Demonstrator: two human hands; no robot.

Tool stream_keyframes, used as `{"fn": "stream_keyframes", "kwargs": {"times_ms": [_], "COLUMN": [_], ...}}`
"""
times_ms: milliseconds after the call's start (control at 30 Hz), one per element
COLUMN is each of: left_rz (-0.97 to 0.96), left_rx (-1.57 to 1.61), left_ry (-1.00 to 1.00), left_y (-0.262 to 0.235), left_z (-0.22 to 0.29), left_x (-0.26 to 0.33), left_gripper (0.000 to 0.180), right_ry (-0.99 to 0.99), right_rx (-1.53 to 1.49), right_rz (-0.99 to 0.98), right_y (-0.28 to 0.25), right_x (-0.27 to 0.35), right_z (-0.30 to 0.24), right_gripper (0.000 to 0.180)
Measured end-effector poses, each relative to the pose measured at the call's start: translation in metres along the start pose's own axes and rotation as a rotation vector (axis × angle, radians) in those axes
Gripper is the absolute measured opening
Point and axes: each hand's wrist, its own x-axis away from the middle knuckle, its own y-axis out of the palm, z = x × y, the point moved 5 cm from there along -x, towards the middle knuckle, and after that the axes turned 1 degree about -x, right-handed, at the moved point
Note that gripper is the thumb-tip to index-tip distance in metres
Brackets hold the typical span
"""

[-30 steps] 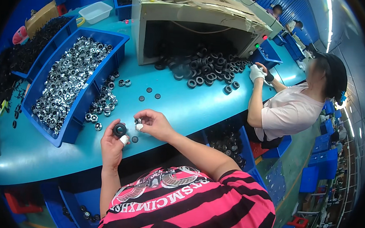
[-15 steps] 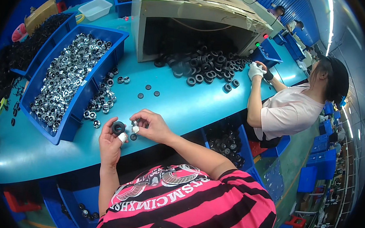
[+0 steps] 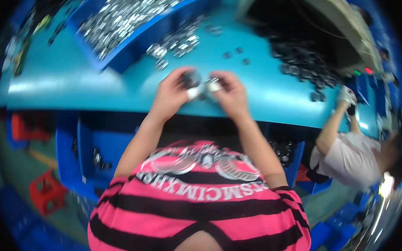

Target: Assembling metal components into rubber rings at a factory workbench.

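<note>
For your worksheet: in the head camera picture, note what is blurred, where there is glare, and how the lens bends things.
Head view: motion blur smears the left hand, right hand and the small dark part between them; pale glare lies on the teal table; the fisheye bows the table's front edge and blackens the corners.

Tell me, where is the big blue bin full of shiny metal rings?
In the head view, the blue bin sits on the teal table at upper left, beyond the left hand, with loose rings beside it.
</note>
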Motion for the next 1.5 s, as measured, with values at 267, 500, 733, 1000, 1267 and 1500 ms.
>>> {"fn": "stream_keyframes", "kwargs": {"times_ms": [267,500,733,1000,1267,1500], "left_rz": [-0.042,-0.041,0.031,-0.103,-0.106,-0.251], "left_rx": [0.002,0.039,0.164,0.508,0.209,0.387], "left_ry": [0.015,-0.018,-0.026,-0.178,-0.093,-0.169], "left_y": [0.001,0.001,-0.004,0.008,0.021,0.025], "left_z": [0.007,0.005,0.006,0.004,0.004,0.004], "left_x": [0.006,0.003,0.007,0.022,0.028,0.033], "left_gripper": [0.057,0.057,0.053,0.048,0.047,0.057], "right_ry": [0.020,0.036,0.028,0.005,-0.040,0.110], "right_rx": [-0.145,-0.246,-0.296,-0.334,-0.301,-0.623], "right_rz": [-0.100,-0.101,-0.104,-0.173,-0.170,-0.150], "right_y": [0.006,0.001,0.000,0.019,0.023,0.019], "right_x": [-0.001,-0.002,0.000,0.023,0.026,0.025], "right_z": [-0.019,-0.023,-0.027,-0.044,-0.050,-0.051], "right_gripper": [0.035,0.041,0.044,0.041,0.042,0.046]}}
